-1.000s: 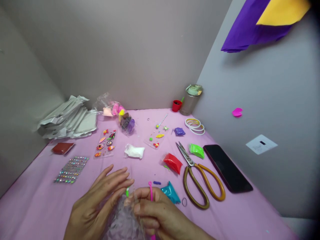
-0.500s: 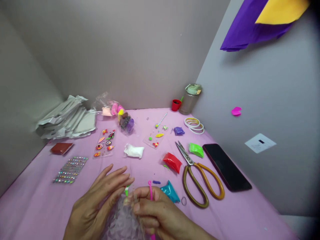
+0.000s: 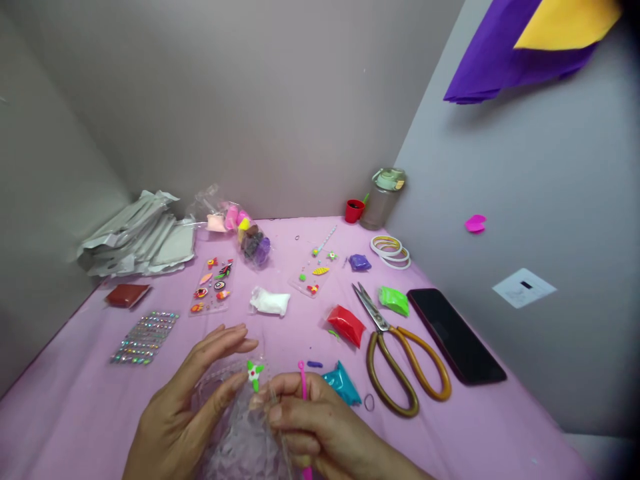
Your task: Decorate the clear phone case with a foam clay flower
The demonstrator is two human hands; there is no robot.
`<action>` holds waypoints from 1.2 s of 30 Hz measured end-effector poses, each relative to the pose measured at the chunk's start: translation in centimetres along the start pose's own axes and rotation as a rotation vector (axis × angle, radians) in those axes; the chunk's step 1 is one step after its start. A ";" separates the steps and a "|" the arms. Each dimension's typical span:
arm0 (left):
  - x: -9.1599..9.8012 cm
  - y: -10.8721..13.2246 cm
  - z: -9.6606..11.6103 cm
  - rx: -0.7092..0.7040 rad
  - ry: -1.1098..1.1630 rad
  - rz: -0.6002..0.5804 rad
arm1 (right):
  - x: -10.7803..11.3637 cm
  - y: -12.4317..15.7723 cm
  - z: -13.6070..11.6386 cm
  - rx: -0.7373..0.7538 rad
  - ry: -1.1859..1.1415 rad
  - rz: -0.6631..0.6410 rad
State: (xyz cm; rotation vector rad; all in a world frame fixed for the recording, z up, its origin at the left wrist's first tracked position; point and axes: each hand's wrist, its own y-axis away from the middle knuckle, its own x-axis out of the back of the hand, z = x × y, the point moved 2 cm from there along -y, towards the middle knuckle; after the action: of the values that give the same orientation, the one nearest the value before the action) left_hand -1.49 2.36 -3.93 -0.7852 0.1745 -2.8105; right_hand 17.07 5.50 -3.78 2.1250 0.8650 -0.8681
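Head view: at seven o'clock the left hand (image 3: pixel 185 400) stays open, fingers spread, seemingly steadying a clear plastic bag (image 3: pixel 235 433), while the right hand (image 3: pixel 315 413) pinches it closed at six o'clock, below a green-and-white flower (image 3: pixel 255 373) and beside a pink stick (image 3: pixel 303 393).

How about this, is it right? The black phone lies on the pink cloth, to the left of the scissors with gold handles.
Not quite: the head view shows the black phone to the right of the scissors with gold handles, not the left. It does lie on the pink cloth.
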 end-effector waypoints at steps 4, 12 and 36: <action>0.0 -0.6 -0.4 0.126 0.126 -0.052 | 0.3 -0.3 0.3 0.033 0.022 0.026; 0.0 -1.8 0.3 0.166 0.321 -0.209 | 0.2 -0.6 0.7 0.047 0.077 0.060; -0.7 -1.5 1.2 0.151 0.215 -0.203 | 0.2 -0.6 0.8 0.037 0.087 0.065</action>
State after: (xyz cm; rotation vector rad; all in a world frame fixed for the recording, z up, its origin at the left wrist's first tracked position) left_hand -0.52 3.88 -2.97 -0.4916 -0.0877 -3.0515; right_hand 16.53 5.30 -4.57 2.2249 0.8244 -0.7685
